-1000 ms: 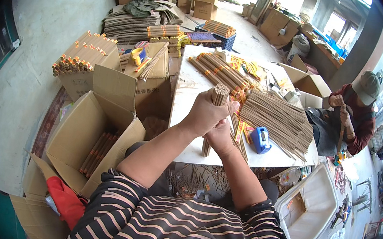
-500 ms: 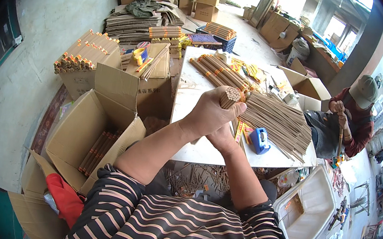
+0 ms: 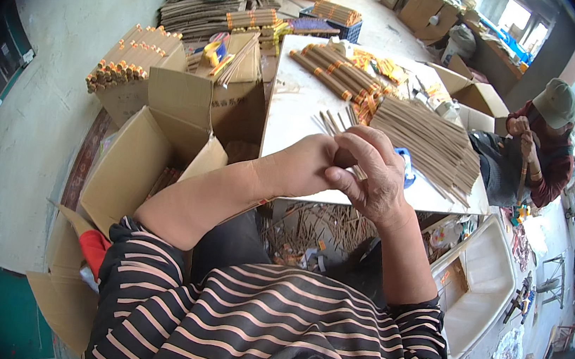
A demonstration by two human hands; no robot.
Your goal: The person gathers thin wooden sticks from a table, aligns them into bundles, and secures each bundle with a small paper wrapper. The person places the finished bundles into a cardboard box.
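My left hand (image 3: 307, 164) is closed over the near part of the table, its back toward me. It grips a bundle of incense sticks, mostly hidden by the hand and forearm; a thin brown and orange strip shows under the forearm. Against it sits my right hand (image 3: 380, 172), thumb and forefinger curled toward each other; what they hold is hidden. A few loose incense sticks (image 3: 333, 121) show just beyond the hands. To their right lies a wide spread of brown incense sticks (image 3: 430, 142). A blue tape dispenser (image 3: 408, 168) is partly behind my right hand.
Labelled incense bundles (image 3: 339, 68) lie at the back of the white table (image 3: 283, 122). An open cardboard box (image 3: 115, 167) stands at my left, a white tub (image 3: 483, 294) at my right. Beyond the table's right side a co-worker (image 3: 543, 145) sits holding a stick-like thing.
The bundle's round end, which showed above my left fist, is now out of sight. My right hand has come up from behind to the left hand's right side. The view has shifted.
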